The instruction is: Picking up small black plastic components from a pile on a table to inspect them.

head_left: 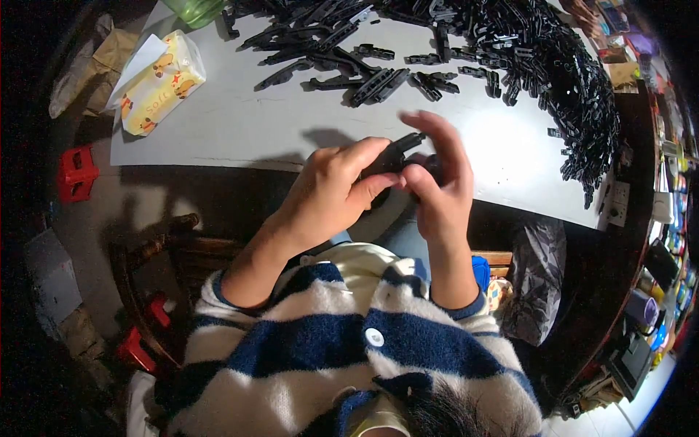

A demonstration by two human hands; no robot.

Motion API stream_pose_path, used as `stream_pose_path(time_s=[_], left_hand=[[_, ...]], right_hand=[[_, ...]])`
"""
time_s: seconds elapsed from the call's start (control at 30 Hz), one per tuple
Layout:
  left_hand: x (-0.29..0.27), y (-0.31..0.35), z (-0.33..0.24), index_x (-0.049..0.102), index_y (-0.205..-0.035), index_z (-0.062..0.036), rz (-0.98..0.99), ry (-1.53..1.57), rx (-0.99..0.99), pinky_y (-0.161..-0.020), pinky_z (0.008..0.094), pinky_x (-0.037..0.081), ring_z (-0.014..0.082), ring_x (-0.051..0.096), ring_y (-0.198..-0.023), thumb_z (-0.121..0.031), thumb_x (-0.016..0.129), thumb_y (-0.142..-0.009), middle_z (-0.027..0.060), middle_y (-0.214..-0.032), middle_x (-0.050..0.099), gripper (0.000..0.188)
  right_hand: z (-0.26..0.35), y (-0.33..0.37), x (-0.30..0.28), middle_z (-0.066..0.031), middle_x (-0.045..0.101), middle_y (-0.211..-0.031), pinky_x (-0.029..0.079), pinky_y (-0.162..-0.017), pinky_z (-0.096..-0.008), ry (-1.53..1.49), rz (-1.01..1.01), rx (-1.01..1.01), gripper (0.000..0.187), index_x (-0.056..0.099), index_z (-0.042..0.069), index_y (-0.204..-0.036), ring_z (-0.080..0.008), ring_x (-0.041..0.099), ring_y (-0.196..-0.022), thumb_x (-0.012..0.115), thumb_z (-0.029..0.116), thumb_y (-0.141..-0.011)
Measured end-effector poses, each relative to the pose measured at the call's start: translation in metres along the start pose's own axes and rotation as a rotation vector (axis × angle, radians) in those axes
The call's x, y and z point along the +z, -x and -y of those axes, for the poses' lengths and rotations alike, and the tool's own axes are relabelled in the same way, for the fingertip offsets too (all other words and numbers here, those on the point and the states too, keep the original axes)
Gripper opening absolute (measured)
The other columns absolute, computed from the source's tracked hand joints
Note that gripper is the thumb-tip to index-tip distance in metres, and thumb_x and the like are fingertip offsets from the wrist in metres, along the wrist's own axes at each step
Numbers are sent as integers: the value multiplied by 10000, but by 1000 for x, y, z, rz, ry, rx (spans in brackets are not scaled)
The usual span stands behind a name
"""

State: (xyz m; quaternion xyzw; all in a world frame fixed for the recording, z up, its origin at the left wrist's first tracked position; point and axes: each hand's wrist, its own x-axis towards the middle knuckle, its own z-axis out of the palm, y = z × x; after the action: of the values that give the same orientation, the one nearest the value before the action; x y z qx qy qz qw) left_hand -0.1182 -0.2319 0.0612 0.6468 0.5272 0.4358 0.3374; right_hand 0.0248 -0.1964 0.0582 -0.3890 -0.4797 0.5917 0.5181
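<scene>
Just in front of the table's near edge, my left hand (pixel 331 182) is closed around a black plastic part (pixel 395 154), thumb below and index finger on top. A narrow end of the part sticks out toward my right hand (pixel 448 175). The right thumb tip meets the part beside my left thumb, while the right index finger arches up, apart from it and slightly blurred. Dark material shows in the crook of the right hand; its lower fingers are mostly hidden. Beyond my hands lie several long black plastic pieces (pixel 378 86) on the white table (pixel 240 131).
A big heap of small black plastic parts (pixel 539 51) spreads over the far right of the table. At far left stand a yellow tissue pack (pixel 164 84) and a green container (pixel 195 10). A wooden chair (pixel 145 251), red stool (pixel 76 173) and black plastic bag (pixel 537 277) flank me.
</scene>
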Motion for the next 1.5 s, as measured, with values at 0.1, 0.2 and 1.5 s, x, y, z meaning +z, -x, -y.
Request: stream_pose_path(time_s=[0.1,0.2,1.5], left_hand=[[1,2,-3,547,-945,42,22,105,-28,-573,360,488,347,626,-703,-57,652,-769,190,-767,609,227],[3,4,-4,558,-940,41,-11,63,117,-559,356,482,332,629,-701,-82,673,-756,186,-807,617,249],[-11,-28,53,597,-1047,-47,-169,-343,-74,-672,315,469,231,584,-737,-59,643,-769,98,-823,585,282]], right_hand=[[-5,6,-11,-203,578,-1111,422,-490,-171,-307,174,248,413,539,-22,-1048,-79,519,-534,709,227,-765],[-14,11,-16,-257,571,-1098,402,-430,-150,-381,179,245,380,548,-18,-998,-69,453,-411,702,245,-771],[-29,-26,-52,-123,597,-892,440,-615,-242,-382,-116,197,179,520,54,-851,-153,548,-735,554,229,-874]])
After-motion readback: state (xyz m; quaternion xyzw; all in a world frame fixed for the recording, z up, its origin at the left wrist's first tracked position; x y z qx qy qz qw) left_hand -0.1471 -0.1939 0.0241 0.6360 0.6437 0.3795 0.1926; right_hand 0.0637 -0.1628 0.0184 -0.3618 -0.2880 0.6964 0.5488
